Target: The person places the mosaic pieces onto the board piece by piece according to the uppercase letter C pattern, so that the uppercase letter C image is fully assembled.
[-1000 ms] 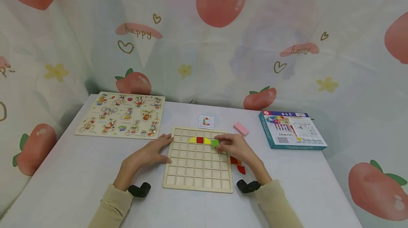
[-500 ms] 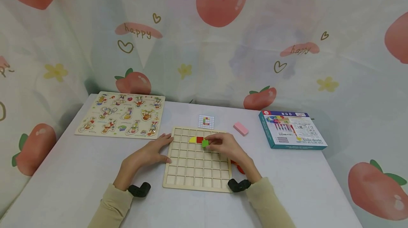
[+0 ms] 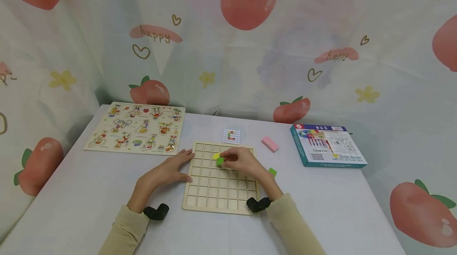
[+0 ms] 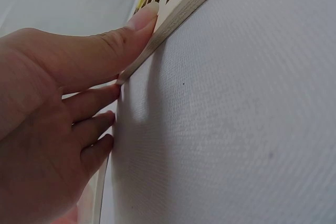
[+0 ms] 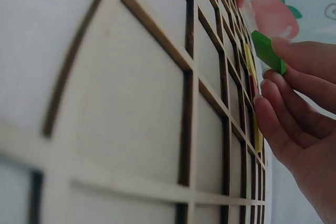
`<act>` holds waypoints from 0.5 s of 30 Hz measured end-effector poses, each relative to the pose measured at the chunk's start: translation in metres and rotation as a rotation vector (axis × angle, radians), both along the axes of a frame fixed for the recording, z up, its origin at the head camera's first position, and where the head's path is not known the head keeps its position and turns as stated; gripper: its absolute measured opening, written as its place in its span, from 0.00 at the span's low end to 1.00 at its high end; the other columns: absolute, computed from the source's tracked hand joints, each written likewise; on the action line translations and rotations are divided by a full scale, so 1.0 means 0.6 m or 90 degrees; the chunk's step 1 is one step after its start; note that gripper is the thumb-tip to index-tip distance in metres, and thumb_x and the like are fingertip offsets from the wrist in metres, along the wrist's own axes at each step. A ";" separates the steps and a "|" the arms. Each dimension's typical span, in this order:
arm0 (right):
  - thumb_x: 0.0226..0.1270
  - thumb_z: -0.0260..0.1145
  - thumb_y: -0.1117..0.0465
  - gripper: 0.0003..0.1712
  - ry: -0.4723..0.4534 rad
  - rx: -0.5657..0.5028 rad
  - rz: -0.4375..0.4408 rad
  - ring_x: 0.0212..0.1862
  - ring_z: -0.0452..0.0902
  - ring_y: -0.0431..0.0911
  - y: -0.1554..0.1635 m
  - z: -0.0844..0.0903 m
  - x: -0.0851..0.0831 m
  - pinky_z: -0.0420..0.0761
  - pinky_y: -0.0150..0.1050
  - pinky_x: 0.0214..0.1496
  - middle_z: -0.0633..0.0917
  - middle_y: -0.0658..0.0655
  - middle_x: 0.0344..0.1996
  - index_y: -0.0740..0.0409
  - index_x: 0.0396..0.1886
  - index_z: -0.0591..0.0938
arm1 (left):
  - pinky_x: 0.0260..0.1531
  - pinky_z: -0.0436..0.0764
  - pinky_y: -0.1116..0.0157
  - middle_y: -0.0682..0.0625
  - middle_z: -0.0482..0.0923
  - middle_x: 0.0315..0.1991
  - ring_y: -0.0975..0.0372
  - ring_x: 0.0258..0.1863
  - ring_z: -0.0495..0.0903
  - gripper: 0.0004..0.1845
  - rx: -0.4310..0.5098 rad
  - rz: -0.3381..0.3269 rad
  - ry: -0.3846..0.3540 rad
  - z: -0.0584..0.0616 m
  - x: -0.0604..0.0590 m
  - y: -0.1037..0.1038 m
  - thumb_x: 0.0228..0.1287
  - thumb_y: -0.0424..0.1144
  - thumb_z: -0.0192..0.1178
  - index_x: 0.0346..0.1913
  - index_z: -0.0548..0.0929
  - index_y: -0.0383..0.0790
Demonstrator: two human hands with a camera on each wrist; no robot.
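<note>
A wooden grid board [image 3: 223,192] lies flat on the white table. My right hand [image 3: 242,163] pinches a small green block [image 5: 266,52] between thumb and fingers, close over the board's upper rows. A yellow quarter-round piece [image 3: 216,156] sits in a cell just behind the block. In the right wrist view, a red piece [image 5: 253,86] and another yellow piece [image 5: 258,134] show in the same row; the hand hides them from the head camera. My left hand [image 3: 168,172] rests at the board's left edge, thumb [image 4: 139,22] on the rim and fingertips against the side.
Behind the board lies a small pattern card [image 3: 231,136], with a pink block [image 3: 270,144] to its right. Another green piece [image 3: 273,172] shows beside my right forearm. A puzzle board [image 3: 135,129] lies at back left, a flat box [image 3: 328,146] at back right.
My right hand has moved left across the board with the green block, now covering the red piece. A green piece right of the board has come into view. My left hand stays put.
</note>
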State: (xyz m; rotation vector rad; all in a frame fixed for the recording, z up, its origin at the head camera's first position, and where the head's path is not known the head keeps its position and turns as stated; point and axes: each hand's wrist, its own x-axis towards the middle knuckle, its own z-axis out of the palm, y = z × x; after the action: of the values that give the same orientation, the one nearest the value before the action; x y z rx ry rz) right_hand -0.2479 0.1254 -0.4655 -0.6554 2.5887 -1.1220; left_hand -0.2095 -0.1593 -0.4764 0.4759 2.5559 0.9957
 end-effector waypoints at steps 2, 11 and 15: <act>0.64 0.75 0.61 0.16 0.002 0.006 0.004 0.40 0.81 0.40 -0.006 -0.002 -0.001 0.83 0.33 0.47 0.88 0.52 0.40 0.59 0.51 0.89 | 0.79 0.51 0.40 0.40 0.53 0.82 0.43 0.83 0.46 0.48 0.002 -0.001 -0.001 0.000 0.000 -0.001 0.60 0.41 0.75 0.79 0.62 0.35; 0.63 0.76 0.61 0.15 0.027 0.026 0.022 0.36 0.79 0.38 -0.024 -0.010 -0.006 0.81 0.31 0.40 0.86 0.50 0.35 0.59 0.49 0.90 | 0.79 0.50 0.40 0.42 0.52 0.83 0.43 0.83 0.44 0.47 0.003 0.003 -0.014 -0.003 -0.003 -0.002 0.61 0.41 0.74 0.80 0.62 0.38; 0.63 0.76 0.61 0.14 0.034 0.028 0.026 0.35 0.78 0.38 -0.030 -0.012 -0.005 0.80 0.31 0.38 0.85 0.49 0.33 0.59 0.48 0.90 | 0.79 0.50 0.40 0.43 0.52 0.83 0.44 0.83 0.44 0.47 -0.003 0.009 -0.018 -0.003 -0.004 -0.001 0.60 0.42 0.75 0.80 0.63 0.39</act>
State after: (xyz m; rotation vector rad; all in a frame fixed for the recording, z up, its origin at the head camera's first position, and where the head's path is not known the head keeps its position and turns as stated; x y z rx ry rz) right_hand -0.2512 0.1073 -0.4727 -0.7338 2.6242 -1.0460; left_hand -0.2116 -0.1600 -0.4780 0.4390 2.5399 0.9938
